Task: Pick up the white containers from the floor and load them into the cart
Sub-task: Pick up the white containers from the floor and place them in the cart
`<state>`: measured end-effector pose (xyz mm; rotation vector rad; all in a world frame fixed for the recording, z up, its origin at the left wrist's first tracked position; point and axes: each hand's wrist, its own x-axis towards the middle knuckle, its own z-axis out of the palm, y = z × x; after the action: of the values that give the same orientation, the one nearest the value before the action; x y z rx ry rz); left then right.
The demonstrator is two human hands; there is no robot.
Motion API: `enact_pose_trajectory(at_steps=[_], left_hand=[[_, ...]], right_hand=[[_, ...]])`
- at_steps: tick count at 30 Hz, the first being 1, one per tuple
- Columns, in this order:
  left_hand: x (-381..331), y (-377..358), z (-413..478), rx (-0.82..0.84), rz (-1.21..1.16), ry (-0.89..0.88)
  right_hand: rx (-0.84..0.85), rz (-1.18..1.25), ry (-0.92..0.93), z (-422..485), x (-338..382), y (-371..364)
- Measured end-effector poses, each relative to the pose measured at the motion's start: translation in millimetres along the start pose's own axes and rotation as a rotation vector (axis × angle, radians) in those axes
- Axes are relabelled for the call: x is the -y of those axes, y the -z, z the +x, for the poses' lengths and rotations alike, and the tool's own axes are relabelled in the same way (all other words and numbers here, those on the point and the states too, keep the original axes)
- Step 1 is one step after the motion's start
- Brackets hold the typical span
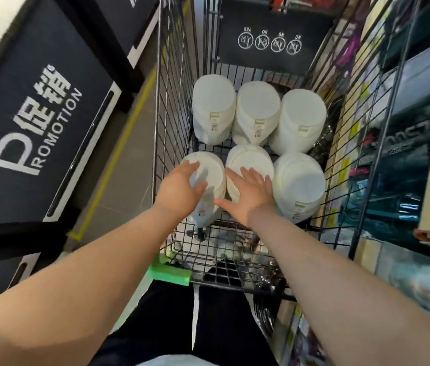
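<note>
Several white containers stand in two rows inside the black wire cart [159, 107]. My left hand [182, 187] rests on the lid of the near-left container [212, 171], fingers curled over its left edge. My right hand [251, 191] lies flat with fingers spread on the near-middle container [248, 158]. The near-right container [299, 180] is untouched, as are three more in the back row [257, 107]. A black spout sticks out below the near-left container.
A black promotion stand [37, 122] is close on the left of the cart. Shelves with packed goods [398, 143] crowd the right side. A green pad [170, 273] sits on the cart's near edge. My dark trousers show below.
</note>
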<state>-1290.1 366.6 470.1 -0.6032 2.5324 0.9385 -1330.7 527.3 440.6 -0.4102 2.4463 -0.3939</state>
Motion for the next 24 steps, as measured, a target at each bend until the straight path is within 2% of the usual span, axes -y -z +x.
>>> enact_pose_trajectory(at_steps=[4, 12, 17, 24], left_hand=[[-1, 48, -65, -0.119, -0.061, -0.094], [73, 119, -157, -0.33, -0.104, 0.028], [160, 137, -226, -0.423, -0.169, 0.143], [298, 132, -336, -0.53, -0.323, 0.392]], right_hand=[[-0.138, 0.155, 0.127, -41, 30, 46], [-0.133, 0.11, 0.38, -92, 155, 69], [-0.089, -0.004, 0.555, -122, 244, 21], [0.043, -0.082, 0.684, -170, 349, -89]])
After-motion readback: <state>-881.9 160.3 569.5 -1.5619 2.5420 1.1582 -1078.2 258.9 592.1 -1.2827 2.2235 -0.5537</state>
